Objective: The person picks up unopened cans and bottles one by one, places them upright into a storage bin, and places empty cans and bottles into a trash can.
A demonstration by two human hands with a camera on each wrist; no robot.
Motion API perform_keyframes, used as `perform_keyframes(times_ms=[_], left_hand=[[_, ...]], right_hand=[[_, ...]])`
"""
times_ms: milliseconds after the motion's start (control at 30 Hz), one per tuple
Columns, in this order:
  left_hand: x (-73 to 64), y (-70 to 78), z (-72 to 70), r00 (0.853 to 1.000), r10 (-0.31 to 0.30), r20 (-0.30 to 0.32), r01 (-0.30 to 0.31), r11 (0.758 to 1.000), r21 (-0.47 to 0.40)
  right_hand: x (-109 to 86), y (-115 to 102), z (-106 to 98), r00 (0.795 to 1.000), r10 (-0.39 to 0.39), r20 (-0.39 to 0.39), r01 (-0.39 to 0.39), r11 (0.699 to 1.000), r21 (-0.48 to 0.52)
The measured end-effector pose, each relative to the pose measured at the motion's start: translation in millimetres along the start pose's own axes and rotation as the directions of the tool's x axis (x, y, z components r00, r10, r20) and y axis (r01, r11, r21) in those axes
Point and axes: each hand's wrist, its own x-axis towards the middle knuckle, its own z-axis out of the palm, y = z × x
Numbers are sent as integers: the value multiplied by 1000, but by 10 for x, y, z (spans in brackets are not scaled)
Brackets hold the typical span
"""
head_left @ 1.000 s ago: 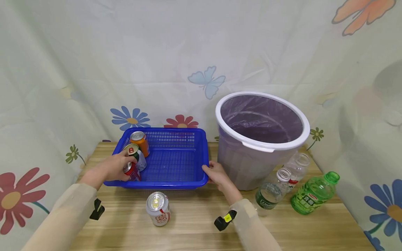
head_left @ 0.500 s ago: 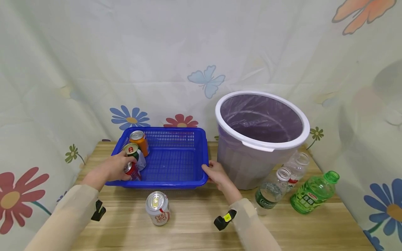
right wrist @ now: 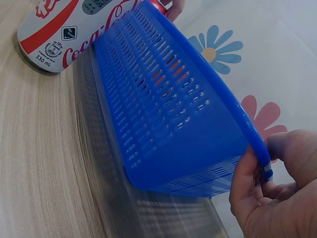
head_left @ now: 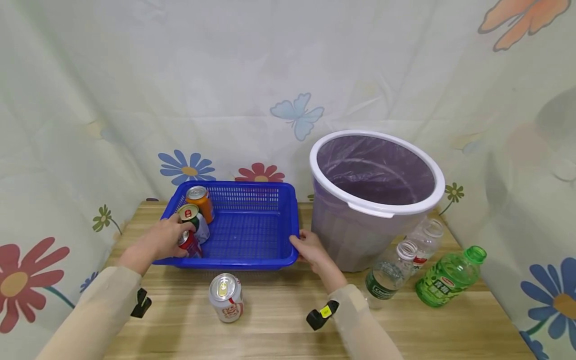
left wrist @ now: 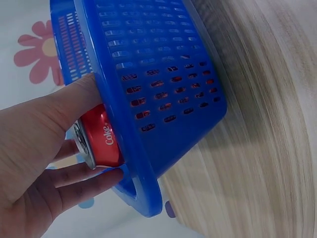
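Observation:
A blue plastic basket (head_left: pixel 245 263) stands on the wooden table. In its front left corner my left hand (head_left: pixel 164 240) grips a red Coke can (head_left: pixel 192 245); the left wrist view has the thumb and fingers around the can (left wrist: pixel 103 136) at the rim. Behind it in the basket are a green-and-white can (head_left: pixel 200 227) and an orange can (head_left: pixel 201 202), in a row along the left wall. At the right end, my right hand (head_left: pixel 310 248) pinches the basket's rim, thumb above and fingers below. A white Coca-Cola can (head_left: pixel 228 302) stands upright in front of the basket.
A lined waste bin (head_left: pixel 355 235) with a white rim stands right of the basket. Beside it are a clear bottle with a green label (head_left: pixel 387 277), another clear bottle (head_left: pixel 425 242) and a green bottle (head_left: pixel 450 280). A floral cloth (head_left: pixel 225 90) hangs behind the table.
Both hands keep their places on the can and the basket rim. The left forearm has shifted very slightly; the cans, bottles and bin stay where they were.

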Motion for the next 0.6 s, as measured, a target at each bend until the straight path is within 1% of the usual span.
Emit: perform_keyframes(times_ms=[167, 267, 400, 600], left_hand=[[-17, 0, -19, 999, 2, -48, -4, 1000, -26], [-21, -1, -47, 997, 16, -71, -18, 999, -35], [-11, -4, -77, 997, 31, -70, -33, 999, -25], [13, -16, -81, 999, 18, -41, -19, 999, -32]], right_hand=[[-4, 3, 5, 1000, 2, -6, -2, 1000, -3], [-2, 4, 5, 1000, 0, -7, 0, 1000, -7], [3, 6, 2, 1000, -4, -7, 4, 1000, -9], [0, -5, -1, 1000, -1, -2, 1, 1000, -15]])
